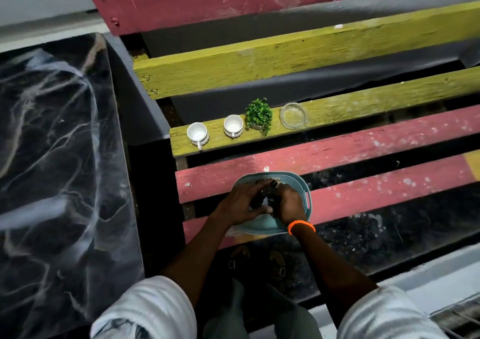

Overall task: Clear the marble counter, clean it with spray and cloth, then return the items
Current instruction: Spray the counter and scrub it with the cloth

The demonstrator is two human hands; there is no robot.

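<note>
White rolled sleeves (145,310), orange wristband (301,226), sandals (240,257).

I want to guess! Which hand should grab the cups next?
Probably the left hand. The two white cups stand on the yellow plank, up and to its side. The right hand sits farther away. Both are busy in the blue tray.

Both hands meet over a light blue basket (304,186) on the red slats. The left hand (242,201) and right hand (287,203) curl together around a dark object (262,195) too hidden to name. An orange wristband (301,226) circles the right wrist. Beyond the hands, on a yellow slat (363,105), stand two white cups (198,134), a small green plant (259,115) and a glass ashtray (293,115). Left of the hands lies the dark marble counter (57,157).
</note>
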